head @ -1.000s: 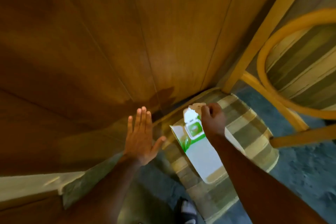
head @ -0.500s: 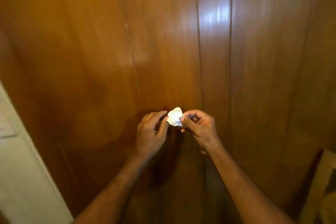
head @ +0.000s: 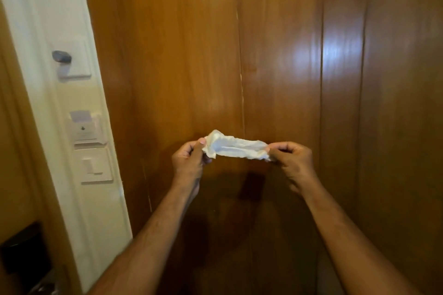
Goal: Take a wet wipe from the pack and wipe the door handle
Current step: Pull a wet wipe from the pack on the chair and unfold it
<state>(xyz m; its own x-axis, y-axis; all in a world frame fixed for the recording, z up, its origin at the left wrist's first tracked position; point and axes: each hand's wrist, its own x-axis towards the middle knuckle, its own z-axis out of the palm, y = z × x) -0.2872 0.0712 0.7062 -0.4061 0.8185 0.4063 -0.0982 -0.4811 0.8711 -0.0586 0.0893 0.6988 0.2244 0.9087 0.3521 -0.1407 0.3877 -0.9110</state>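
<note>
we are looking at both of our hands raised in front of the wooden wall panels (head: pixel 275 67), and the wet wipe (head: pixel 236 148) is stretching between them. our left hand (head: pixel 189 163) is pinching the wipe's left end, thumb and fingers closed tight on the crumpled corner. our right hand (head: pixel 293 161) is gripping the right end the same way, fingers curled in and closed on the edge. so the wipe is hanging in the air, pulled out sideways into a long wrinkled strip, only partly opened, with folds running along its length. it is sitting level between the two hands, in front of the panels; we cannot tell whether it is touching the wood.

off to our left, a white wall strip (head: pixel 72 7) is running down the frame. on it we are seeing a small dark knob on a plate (head: pixel 61 56) high up, then a card holder (head: pixel 85 130) with a card standing in it, and just below that a light switch (head: pixel 96 166). down in the bottom left corner a dark lock plate (head: pixel 26 250) is showing on the door (head: pixel 14 175), and the blurry metal piece just below it is probably the handle (head: pixel 45 286), well apart from the wipe and from both hands. our forearms are reaching up from the bottom edge, casting a shadow on the wood beneath the hands.
</note>
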